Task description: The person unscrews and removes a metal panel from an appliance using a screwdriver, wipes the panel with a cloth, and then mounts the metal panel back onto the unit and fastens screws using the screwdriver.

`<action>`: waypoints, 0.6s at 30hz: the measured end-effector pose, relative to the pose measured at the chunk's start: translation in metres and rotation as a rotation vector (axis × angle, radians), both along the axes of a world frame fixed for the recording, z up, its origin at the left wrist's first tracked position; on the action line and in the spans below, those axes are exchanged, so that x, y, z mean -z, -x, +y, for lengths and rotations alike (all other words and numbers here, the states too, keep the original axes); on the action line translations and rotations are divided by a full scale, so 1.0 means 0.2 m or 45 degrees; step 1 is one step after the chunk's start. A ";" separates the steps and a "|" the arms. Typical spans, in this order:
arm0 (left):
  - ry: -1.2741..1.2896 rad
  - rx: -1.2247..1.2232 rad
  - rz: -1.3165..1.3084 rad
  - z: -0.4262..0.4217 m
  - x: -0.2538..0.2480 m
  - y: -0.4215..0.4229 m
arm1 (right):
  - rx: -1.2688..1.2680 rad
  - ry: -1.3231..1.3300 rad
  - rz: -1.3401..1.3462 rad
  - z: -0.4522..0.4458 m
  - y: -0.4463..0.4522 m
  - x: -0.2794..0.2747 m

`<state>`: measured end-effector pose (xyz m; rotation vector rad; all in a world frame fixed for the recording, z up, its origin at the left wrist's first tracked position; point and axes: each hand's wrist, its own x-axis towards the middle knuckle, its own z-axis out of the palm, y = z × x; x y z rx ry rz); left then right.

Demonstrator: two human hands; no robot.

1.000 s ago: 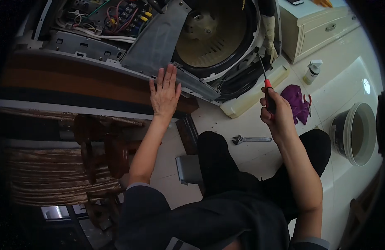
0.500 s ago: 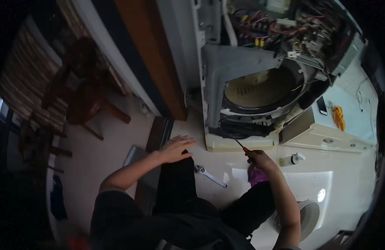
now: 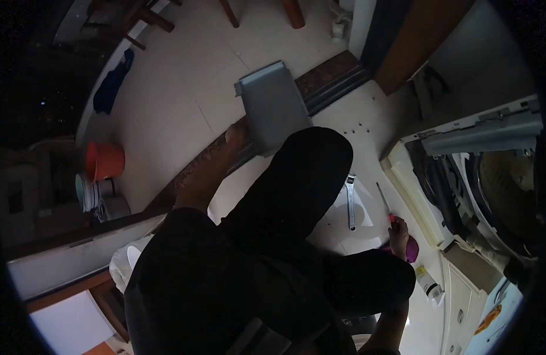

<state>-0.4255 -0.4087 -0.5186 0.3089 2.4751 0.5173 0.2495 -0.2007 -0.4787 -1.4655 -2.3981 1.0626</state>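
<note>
My right hand [image 3: 398, 238] is closed round the red handle of a screwdriver [image 3: 383, 198], whose shaft points away over the tiled floor. Beside that hand lies a purple cloth-like item [image 3: 411, 249], partly covered by my knee. An adjustable wrench [image 3: 351, 204] rests on the floor between my knee and the screwdriver. My left hand [image 3: 236, 131] reaches to the near left edge of a grey metal panel [image 3: 276, 103] lying across the door sill. Its fingers are dark and indistinct, so whether it grips the panel cannot be made out.
At right stands the opened washing machine [image 3: 397, 168], its drum exposed. Small dark pieces like screws [image 3: 353, 131] dot the floor. A white bottle [image 3: 429, 284] lies near the cabinet [image 3: 462, 307]. An orange-red bucket [image 3: 105, 161] stands far left, and chair legs [image 3: 293, 13] are at the top.
The view has swung left and down, bringing the grey panel to the middle. My left hand has moved from my knee to the panel's edge. My right hand still holds the screwdriver.
</note>
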 end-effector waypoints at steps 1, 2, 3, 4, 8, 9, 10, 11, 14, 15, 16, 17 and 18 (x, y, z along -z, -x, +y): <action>-0.078 -0.084 -0.102 -0.04 0.03 0.02 | -0.029 0.017 0.005 -0.02 0.02 0.05; -0.204 -0.178 -0.225 -0.08 0.05 0.04 | 0.005 -0.022 -0.046 -0.04 0.05 0.08; -0.355 -0.283 -0.357 -0.10 0.07 0.05 | 0.044 -0.065 -0.100 -0.06 0.06 0.10; -0.503 -0.378 -0.478 -0.10 0.10 0.06 | 0.036 -0.064 -0.098 -0.07 0.07 0.11; -0.663 -0.508 -0.597 0.04 -0.01 -0.03 | -0.041 -0.201 -0.241 -0.09 0.13 0.06; -0.589 -0.498 -0.535 0.12 -0.16 -0.12 | -0.038 -0.176 -0.302 -0.09 0.13 0.06; -0.517 -0.485 -0.472 0.14 -0.15 -0.11 | -0.039 -0.177 -0.308 -0.09 0.13 0.05; -0.444 -0.473 -0.411 0.16 -0.13 -0.11 | -0.105 -0.238 -0.350 -0.10 0.12 0.06; 0.197 -0.217 -0.140 0.17 0.09 -0.01 | -0.072 -0.221 -0.411 -0.11 0.11 0.08; 0.068 -0.341 -0.154 0.18 0.09 -0.03 | 0.030 -0.138 -0.431 -0.12 0.10 0.09; -0.064 -0.462 -0.165 0.18 0.08 -0.04 | 0.032 -0.145 -0.429 -0.12 0.09 0.11; -0.115 -0.513 -0.085 0.19 0.08 -0.06 | 0.005 -0.166 -0.386 -0.12 0.08 0.11; -0.137 -0.543 0.040 0.20 0.08 -0.09 | -0.023 -0.189 -0.342 -0.11 0.07 0.12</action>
